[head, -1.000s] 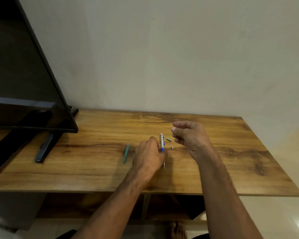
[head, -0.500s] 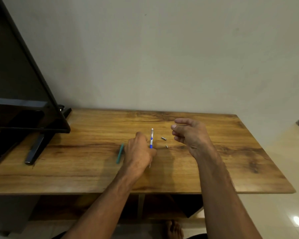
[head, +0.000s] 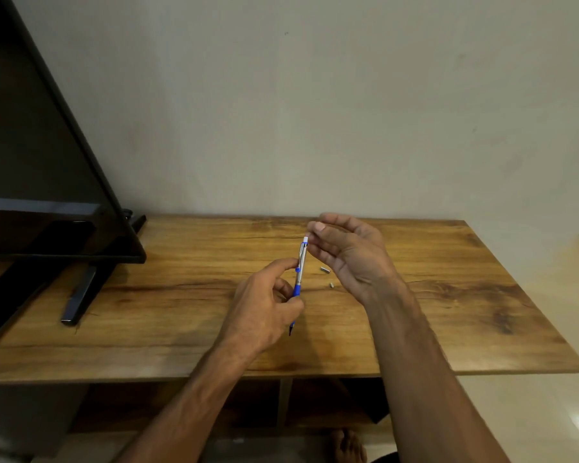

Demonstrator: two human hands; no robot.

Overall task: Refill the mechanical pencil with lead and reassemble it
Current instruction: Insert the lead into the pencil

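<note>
Head view, from left to right: a black flat television (head: 41, 162) on its stand occupies the wooden surface (head: 181, 312) at nine o'clock, well clear of the work. At centre, the left hand (head: 264, 312) has its grip closed on the upright silver-and-blue mechanical pencil (head: 300, 272), white eraser end up. The right hand (head: 351, 255) pinches at that top, whether on lead I cannot tell; two small grey metal pieces (head: 325, 270) lying at three o'clock suggest reassembly remains.

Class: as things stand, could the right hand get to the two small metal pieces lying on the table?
Probably yes. The right hand hovers just above and beside the two small metal pieces, nothing lies between them, and its fingers look free.
</note>
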